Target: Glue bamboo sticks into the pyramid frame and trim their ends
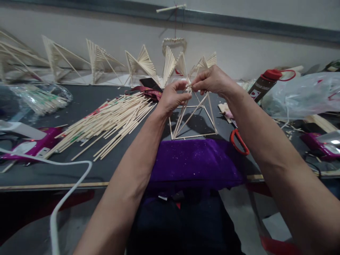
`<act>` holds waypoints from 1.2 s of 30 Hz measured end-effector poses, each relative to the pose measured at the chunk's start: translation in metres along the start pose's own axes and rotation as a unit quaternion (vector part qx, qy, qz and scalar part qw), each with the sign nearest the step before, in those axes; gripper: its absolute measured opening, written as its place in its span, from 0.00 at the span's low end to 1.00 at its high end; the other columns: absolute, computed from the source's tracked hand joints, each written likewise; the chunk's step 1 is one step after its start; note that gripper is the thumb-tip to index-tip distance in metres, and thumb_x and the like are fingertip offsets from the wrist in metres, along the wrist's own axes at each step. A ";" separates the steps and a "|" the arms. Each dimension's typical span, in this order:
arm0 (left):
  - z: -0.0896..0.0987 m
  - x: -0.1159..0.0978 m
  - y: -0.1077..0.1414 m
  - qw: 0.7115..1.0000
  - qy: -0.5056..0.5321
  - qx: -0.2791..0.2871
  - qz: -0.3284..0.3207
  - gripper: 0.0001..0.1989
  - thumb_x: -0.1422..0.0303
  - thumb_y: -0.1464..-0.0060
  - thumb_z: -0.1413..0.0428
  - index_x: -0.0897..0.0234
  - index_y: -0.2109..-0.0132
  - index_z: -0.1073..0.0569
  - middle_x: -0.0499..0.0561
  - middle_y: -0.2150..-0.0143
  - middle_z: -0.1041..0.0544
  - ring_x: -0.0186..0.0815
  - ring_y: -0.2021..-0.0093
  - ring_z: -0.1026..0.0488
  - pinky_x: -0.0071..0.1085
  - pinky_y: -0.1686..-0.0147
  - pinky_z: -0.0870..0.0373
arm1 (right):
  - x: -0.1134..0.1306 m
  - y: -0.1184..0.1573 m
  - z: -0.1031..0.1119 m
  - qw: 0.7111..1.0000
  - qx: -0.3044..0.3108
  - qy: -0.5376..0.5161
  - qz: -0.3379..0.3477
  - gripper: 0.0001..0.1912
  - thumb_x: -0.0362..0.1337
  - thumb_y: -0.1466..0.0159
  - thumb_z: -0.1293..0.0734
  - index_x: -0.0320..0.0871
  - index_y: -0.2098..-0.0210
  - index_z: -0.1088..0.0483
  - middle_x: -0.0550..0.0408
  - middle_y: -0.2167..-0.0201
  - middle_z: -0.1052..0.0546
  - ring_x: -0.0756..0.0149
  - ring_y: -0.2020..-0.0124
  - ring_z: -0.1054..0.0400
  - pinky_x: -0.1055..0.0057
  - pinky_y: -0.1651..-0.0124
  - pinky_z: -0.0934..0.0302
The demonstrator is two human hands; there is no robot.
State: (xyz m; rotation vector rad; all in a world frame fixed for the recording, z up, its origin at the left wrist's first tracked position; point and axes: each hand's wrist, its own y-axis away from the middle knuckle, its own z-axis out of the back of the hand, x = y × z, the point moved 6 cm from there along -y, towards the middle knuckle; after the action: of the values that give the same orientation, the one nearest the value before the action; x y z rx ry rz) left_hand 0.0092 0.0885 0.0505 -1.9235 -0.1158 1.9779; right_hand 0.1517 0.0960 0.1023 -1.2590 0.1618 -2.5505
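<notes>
A frame of thin wooden sticks [193, 136] stands on the dark table, with a four-sided base and slanting sticks that rise to a top joint. My left hand [175, 96] pinches the top of the frame from the left, thumb and fingers around the joint. From the right, my right hand [211, 80] has its fingertips closed at the same joint, very near the left fingers. Whatever small piece lies between the right fingertips is hidden. A purple cloth [196, 161] lies just in front of the frame's base.
Loose sticks [114, 122] are piled on the left, beside a purple glue gun [39, 145] with a white cable. Red-handled scissors [239, 142], a bottle [262, 86] and a plastic bag [305, 94] are on the right. Finished-looking stick structures [143, 63] line the wall.
</notes>
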 end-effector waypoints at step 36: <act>0.031 0.050 0.097 0.891 -0.243 0.232 0.306 0.04 0.68 0.65 0.39 0.63 0.77 0.26 0.46 0.83 0.33 0.27 0.83 0.41 0.26 0.81 0.48 | -0.009 -0.007 -0.001 1.000 -0.002 -0.019 -0.013 0.05 0.27 0.52 0.26 0.36 0.74 0.25 0.59 0.85 0.31 0.74 0.81 0.37 0.75 0.76 0.42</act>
State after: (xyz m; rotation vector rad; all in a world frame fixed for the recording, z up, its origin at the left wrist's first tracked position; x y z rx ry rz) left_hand -0.0409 0.0210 -0.0256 -1.2016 0.8561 2.5407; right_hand 0.1548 0.1052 0.0964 -1.3175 0.1440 -2.5473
